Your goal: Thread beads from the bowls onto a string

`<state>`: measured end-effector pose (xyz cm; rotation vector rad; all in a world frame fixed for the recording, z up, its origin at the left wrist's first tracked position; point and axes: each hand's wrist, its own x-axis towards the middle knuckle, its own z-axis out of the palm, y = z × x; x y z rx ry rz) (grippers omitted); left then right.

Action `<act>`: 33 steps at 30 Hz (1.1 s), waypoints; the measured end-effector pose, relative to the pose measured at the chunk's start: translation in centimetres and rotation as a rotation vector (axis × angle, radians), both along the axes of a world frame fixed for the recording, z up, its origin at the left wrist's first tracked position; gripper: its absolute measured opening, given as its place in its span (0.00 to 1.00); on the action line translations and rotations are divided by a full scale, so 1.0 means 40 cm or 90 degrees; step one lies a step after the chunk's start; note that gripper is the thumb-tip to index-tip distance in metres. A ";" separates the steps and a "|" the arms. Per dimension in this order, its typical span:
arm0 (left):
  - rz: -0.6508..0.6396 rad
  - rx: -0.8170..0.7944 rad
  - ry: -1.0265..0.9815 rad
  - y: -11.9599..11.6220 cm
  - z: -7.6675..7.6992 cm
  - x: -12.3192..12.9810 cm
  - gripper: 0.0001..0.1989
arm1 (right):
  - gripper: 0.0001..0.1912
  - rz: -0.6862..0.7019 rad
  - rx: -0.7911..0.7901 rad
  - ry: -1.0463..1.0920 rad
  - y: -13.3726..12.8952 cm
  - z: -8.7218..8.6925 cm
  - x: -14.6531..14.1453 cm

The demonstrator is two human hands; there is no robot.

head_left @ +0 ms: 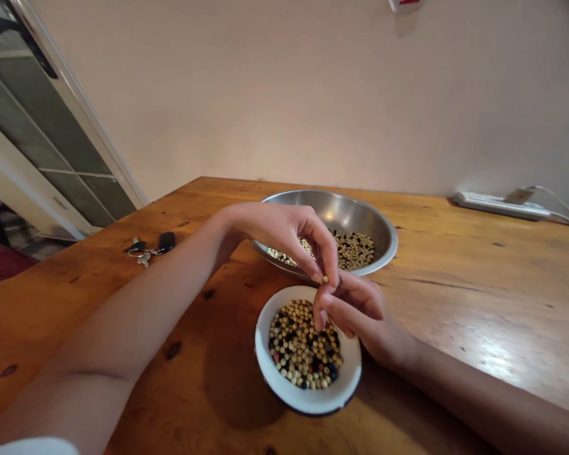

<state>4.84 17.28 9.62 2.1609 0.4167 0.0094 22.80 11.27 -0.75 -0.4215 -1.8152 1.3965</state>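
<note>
Between the thumb and index finger of my left hand [299, 226] is a small pale bead [325, 279]. My right hand [367, 313] meets it from the right, its fingertips pinched together just below the bead. A thin line shows beneath the right fingers, but what they grip is too fine to make out. Below both hands stands a white bowl [275, 398] with a dark rim edge, holding tan, black and a few reddish beads [303, 347]. Behind my hands is a wide steel basin [384, 243] with similar beads [355, 251], partly hidden by my left hand.
All of this rests on a wooden table [455, 328]. Keys with a black fob [166, 241] lie at the left. A white power strip [497, 205] with a plugged-in adapter and cable sits by the wall at right. A door [52, 126] is at far left.
</note>
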 end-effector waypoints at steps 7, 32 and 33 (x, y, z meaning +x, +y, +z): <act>-0.003 0.024 -0.009 -0.001 -0.001 -0.006 0.08 | 0.08 -0.011 0.010 -0.004 -0.001 -0.005 0.003; -0.020 0.032 0.004 0.003 0.000 -0.001 0.08 | 0.10 -0.013 0.026 -0.013 0.003 -0.010 0.007; -0.017 0.030 0.006 0.002 0.001 0.000 0.08 | 0.10 -0.014 0.023 -0.013 0.002 -0.009 0.006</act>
